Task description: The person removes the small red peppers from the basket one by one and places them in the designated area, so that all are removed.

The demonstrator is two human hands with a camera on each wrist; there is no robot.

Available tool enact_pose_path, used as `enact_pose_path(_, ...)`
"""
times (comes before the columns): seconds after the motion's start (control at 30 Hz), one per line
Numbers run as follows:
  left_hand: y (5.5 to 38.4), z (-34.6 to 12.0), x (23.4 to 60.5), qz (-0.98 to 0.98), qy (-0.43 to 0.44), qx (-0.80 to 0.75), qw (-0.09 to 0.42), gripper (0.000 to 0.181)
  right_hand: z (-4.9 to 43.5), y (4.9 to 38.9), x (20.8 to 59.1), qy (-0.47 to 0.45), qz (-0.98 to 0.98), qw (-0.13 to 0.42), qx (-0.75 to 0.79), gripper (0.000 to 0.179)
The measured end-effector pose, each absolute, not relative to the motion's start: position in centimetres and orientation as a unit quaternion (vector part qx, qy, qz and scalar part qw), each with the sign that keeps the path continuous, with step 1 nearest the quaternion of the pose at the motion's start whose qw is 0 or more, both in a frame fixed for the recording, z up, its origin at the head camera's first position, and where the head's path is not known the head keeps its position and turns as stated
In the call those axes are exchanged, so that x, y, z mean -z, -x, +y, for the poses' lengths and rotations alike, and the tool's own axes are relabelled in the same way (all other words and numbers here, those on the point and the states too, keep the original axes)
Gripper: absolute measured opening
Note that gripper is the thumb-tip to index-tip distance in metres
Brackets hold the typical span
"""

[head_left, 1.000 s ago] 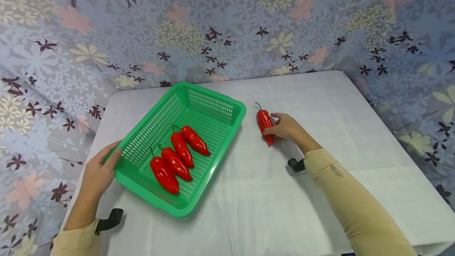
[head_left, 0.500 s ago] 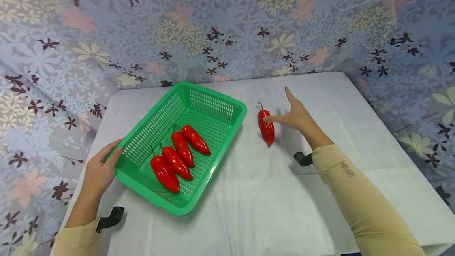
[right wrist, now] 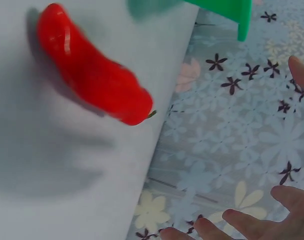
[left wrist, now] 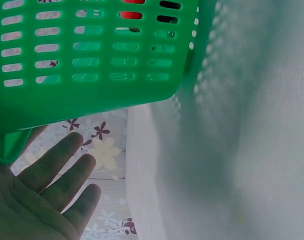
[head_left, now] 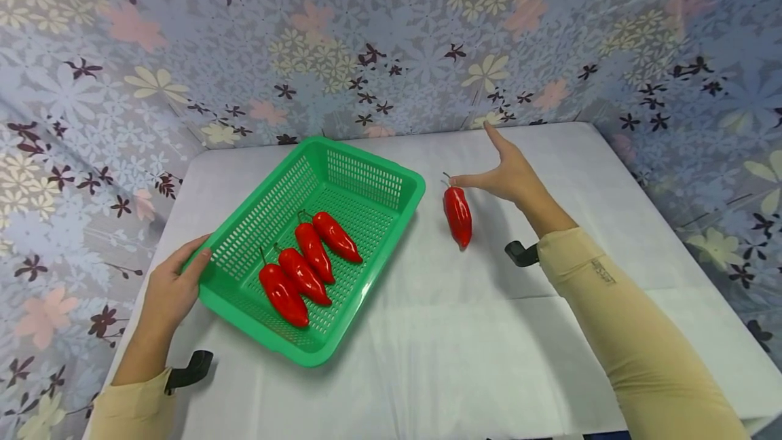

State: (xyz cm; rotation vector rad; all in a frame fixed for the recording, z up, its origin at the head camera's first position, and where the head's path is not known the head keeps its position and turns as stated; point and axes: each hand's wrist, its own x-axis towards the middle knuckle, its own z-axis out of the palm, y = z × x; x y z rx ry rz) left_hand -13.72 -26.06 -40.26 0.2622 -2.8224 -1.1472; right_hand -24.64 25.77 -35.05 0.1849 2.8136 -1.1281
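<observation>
Left hand (head_left: 174,290): grips the near-left corner of the green basket (head_left: 367,160), thumb over the rim. Left wrist view: 3 fingers (left wrist: 69,182) stretched out and spread below the basket wall, clear of it.

Right hand (head_left: 512,175): spread wide, thumb and index far apart, holding nothing. From the head view the thumb tip overlaps the stem of the loose pepper (head_left: 458,217); the right wrist view shows a gap between the hand and the pepper.

Loose pepper: red, glossy, lying on the white table (head_left: 427,372) right of the basket, well apart from it. Stem toward the far edge, pointed tip toward the person.

In the basket: 4 peppers (head_left: 284,295), also red, side by side in a slanting row along its nearer part, stems up and left in the head view.

Tan sleeves (head_left: 641,338) on the arms; a black mount (head_left: 521,254) at each wrist. Flowered cloth (head_left: 391,53) behind the table.
</observation>
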Motion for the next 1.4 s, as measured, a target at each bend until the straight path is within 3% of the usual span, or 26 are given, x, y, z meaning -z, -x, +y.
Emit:
enact_pose_path(0.73, 13.9, -26.3, 40.2, -0.927, -0.085, 0.364, 0.039, 0.053, 17.8, 26.2, 32.7, 0.073, 0.924, 0.064, 0.371, 0.113)
enact_pose_path(1.1, 14.1, -26.2, 40.3, -0.926, -0.083, 0.366, 0.037, 0.054, 14.2, 26.1, 33.7, 0.136, 0.895, 0.099, 0.414, 0.105)
enact_pose_path(1.4, 13.9, -26.3, 40.3, -0.927, -0.087, 0.362, 0.033, 0.054, 11.0, 26.1, 35.7, 0.188, 0.839, 0.159, 0.485, 0.105)
